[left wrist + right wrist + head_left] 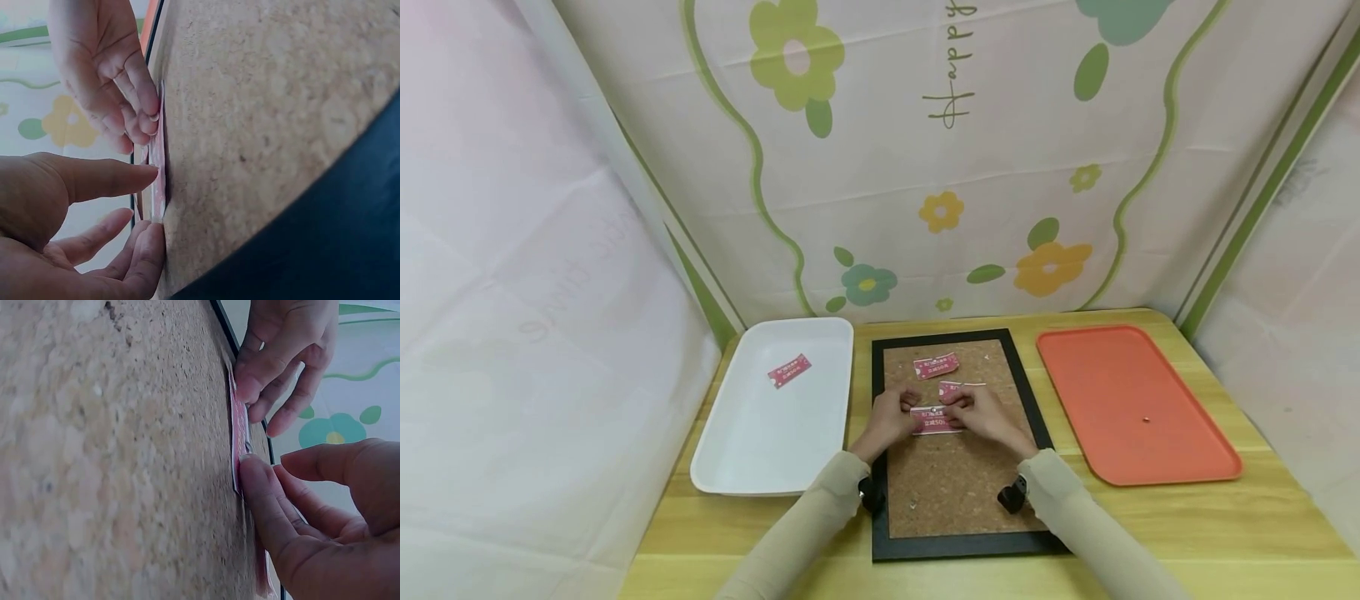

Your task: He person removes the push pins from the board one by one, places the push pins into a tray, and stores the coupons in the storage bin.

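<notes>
A pink paper coupon (934, 422) with white print lies on the cork board (955, 492), with a small pin (933, 409) at its upper edge. My left hand (891, 421) is at its left end, the thumb laid on the paper and the fingertips by the edge. At the other end, the fingertips of my right hand (985, 414) press on the coupon; its thumb stands apart in the right wrist view. Just above, a second pink coupon (951, 388) is partly hidden by the right hand. A third coupon (936, 366) sits higher on the board.
Left of the black-framed board, a white tray (767, 450) holds another pink coupon (790, 371). On the right lies an orange-red tray (1127, 375) with one small metal pin (1146, 420) on it. A patterned cloth (865, 167) hangs behind the wooden table (1247, 533).
</notes>
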`<state>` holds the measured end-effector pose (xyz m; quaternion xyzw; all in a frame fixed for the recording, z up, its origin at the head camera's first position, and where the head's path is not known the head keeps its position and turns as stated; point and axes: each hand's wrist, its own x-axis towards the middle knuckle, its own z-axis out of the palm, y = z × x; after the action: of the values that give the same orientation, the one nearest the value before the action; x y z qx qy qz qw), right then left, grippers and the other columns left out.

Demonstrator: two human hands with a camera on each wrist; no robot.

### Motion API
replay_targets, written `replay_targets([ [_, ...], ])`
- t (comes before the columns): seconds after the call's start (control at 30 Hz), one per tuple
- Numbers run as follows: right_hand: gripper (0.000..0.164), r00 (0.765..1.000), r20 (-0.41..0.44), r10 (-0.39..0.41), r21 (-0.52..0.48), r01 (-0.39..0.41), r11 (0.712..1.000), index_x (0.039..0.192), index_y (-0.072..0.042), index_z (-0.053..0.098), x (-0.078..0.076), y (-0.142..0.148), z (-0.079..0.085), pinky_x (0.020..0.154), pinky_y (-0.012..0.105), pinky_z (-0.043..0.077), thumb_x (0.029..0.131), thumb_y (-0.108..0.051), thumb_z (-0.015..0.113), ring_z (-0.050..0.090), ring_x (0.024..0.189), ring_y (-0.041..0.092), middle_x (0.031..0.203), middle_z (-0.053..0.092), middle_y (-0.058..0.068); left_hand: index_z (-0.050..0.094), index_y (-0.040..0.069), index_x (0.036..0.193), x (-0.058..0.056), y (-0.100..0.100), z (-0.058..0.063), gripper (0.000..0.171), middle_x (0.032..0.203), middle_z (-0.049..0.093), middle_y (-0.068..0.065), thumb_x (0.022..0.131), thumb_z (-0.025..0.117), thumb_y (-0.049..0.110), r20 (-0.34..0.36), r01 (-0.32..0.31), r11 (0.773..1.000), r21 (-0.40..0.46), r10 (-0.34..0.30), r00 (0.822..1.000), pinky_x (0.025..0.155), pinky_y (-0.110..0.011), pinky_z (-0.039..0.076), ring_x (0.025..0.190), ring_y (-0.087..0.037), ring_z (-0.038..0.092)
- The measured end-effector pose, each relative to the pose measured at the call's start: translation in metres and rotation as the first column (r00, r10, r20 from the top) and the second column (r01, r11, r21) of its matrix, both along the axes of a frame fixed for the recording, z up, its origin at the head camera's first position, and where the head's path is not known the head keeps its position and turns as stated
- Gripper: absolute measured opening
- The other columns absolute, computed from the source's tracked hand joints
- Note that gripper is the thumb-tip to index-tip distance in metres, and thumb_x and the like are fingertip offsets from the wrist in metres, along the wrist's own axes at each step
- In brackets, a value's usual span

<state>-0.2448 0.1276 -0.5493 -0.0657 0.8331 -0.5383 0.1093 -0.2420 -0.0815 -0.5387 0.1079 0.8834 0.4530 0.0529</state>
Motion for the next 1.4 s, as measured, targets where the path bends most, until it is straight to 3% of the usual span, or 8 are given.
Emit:
replay_targets([
  [0.33, 0.019, 1.0, 0.004, 0.011, 0.051, -0.012, 0.999, 0.113, 0.006, 0.073, 0.0, -0.006, 0.003, 0.071, 0.03, 0.063, 0.101, -0.003, 0.062, 0.073, 0.078, 0.016, 0.1, 0.075, 0.019, 0.07, -0.001, 0.121, 0.0, 0.004, 0.001, 0.047, 0.121, 0.072, -0.018, 0.077, 0.085, -0.004, -0.022, 0.014, 1.0, -0.022, -0.014, 1.0, 0.092, -0.043, 0.057, 0.107, -0.032, 0.066],
  [0.53, 0.018, 1.0, -0.02, 0.018, 0.101, -0.016, 0.995, 0.111, 0.005, 0.074, -0.001, -0.01, 0.004, 0.063, 0.026, 0.057, 0.099, -0.003, 0.064, 0.071, 0.074, 0.014, 0.095, 0.076, 0.016, 0.07, 0.0, 0.123, 0.0, 0.005, 0.004, 0.046, 0.119, 0.072, -0.018, 0.079, 0.084, -0.002, -0.003, 0.022, 1.0, -0.019, -0.022, 1.0, 0.093, -0.046, 0.057, 0.108, -0.033, 0.066],
  [1.1, 0.016, 1.0, 0.02, 0.013, 0.189, -0.017, 0.982, 0.109, -0.003, 0.072, -0.004, -0.023, 0.007, 0.063, 0.025, 0.046, 0.094, -0.002, 0.066, 0.06, 0.074, 0.015, 0.089, 0.07, 0.008, 0.072, 0.002, 0.118, -0.002, 0.005, 0.005, 0.042, 0.113, 0.073, -0.016, 0.078, 0.086, 0.003, 0.019, 0.004, 0.999, -0.042, -0.003, 1.0, 0.083, -0.037, 0.056, 0.102, -0.027, 0.066],
  [1.4, 0.012, 0.999, -0.045, 0.006, 0.175, 0.002, 0.985, 0.1, 0.001, 0.072, -0.005, -0.027, 0.005, 0.059, 0.024, 0.047, 0.089, 0.005, 0.067, 0.061, 0.071, 0.015, 0.085, 0.071, 0.011, 0.072, -0.002, 0.115, -0.003, 0.007, 0.003, 0.041, 0.11, 0.074, -0.02, 0.076, 0.084, 0.0, -0.003, 0.024, 0.999, -0.026, -0.024, 1.0, 0.081, -0.038, 0.058, 0.1, -0.031, 0.069],
])
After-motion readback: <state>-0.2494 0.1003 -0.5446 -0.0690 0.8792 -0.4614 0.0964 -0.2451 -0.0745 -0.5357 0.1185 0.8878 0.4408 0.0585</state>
